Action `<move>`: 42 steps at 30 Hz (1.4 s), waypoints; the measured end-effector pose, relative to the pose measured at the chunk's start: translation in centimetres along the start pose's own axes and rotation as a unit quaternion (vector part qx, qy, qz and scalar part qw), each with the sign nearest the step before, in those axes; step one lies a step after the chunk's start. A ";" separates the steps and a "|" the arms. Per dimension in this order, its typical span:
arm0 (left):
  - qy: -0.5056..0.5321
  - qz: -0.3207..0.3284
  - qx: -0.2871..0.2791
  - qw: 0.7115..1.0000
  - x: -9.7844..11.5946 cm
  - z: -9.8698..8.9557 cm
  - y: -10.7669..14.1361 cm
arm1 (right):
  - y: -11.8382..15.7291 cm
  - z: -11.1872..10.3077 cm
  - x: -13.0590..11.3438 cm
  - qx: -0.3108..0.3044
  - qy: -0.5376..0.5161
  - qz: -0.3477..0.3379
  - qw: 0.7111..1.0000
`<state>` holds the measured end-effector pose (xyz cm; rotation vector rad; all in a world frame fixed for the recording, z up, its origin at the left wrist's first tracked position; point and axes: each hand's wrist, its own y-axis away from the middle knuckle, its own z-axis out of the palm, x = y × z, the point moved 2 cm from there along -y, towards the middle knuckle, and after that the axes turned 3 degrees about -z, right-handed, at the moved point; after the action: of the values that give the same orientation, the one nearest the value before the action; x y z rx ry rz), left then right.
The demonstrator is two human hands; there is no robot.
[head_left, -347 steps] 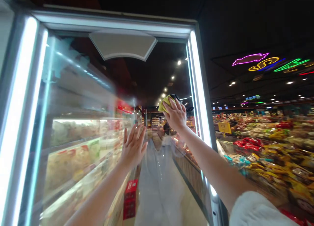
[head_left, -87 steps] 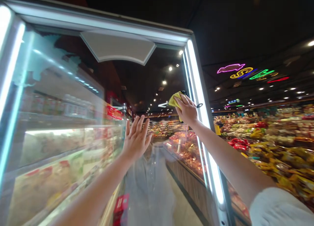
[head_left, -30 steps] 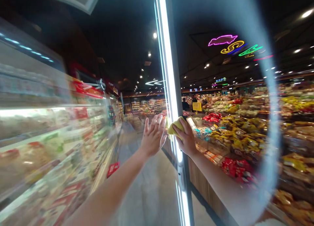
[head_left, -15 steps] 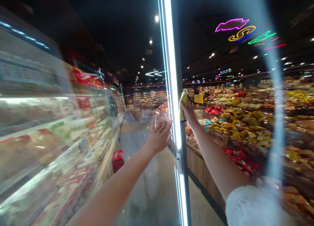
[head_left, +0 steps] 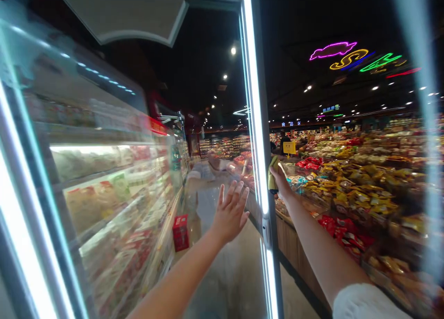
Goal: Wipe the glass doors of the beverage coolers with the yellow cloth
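A tall glass door (head_left: 222, 272) with a bright lit strip (head_left: 255, 101) along its edge stands in front of me. My left hand (head_left: 231, 210) is spread flat on or very near the inner side of the glass, fingers apart and holding nothing. On the far side of the door's dark frame (head_left: 274, 259), my right hand (head_left: 280, 179) grips a yellow-green cloth (head_left: 273, 173) at the outer edge. Part of the cloth and some fingers are hidden behind that frame.
Reflected or seen through the glass on the left are stocked shelves (head_left: 104, 199) and a red box (head_left: 181, 233) on the floor. To the right, bins of wrapped snacks (head_left: 364, 185) stand above a wooden base (head_left: 294, 240). A yellow sign (head_left: 289, 148) rises behind them.
The view has swung left and up, so the door frame and both hands sit lower and further right. Another lit strip has come in at left. Right hand still grips the cloth.
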<state>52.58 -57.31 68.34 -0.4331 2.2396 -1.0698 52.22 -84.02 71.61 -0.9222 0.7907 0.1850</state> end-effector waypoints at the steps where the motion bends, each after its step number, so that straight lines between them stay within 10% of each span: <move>1: 0.000 -0.002 0.001 1.000 0.7 -0.8 0.3 | 0.8 -0.3 -0.8 0.004 0.001 0.001 1.000; 9: 0.005 0.009 -0.031 0.999 7.7 -7.8 0.0 | 7.3 -2.8 -9.1 0.003 0.031 -0.026 0.999; 16: -0.048 0.008 -0.021 0.999 10.8 -16.7 -2.9 | 9.2 -2.6 -19.4 -0.077 0.113 -0.193 0.972; 24: -0.120 -0.048 0.039 0.991 15.1 -26.2 -3.1 | 19.7 -3.0 -25.3 -0.177 0.112 -0.369 0.905; 34: -0.231 -0.195 0.008 0.953 19.4 -38.9 2.0 | 18.2 7.7 -43.2 -0.197 0.060 -0.523 0.827; 42: -0.338 -0.357 -0.001 0.871 21.3 -48.0 7.1 | 27.0 14.0 -52.1 -0.282 0.043 -0.678 0.677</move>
<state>5.00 -36.03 77.91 -1.4656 1.4500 -1.0210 10.17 -47.41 94.65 -1.9043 -0.0760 -1.0014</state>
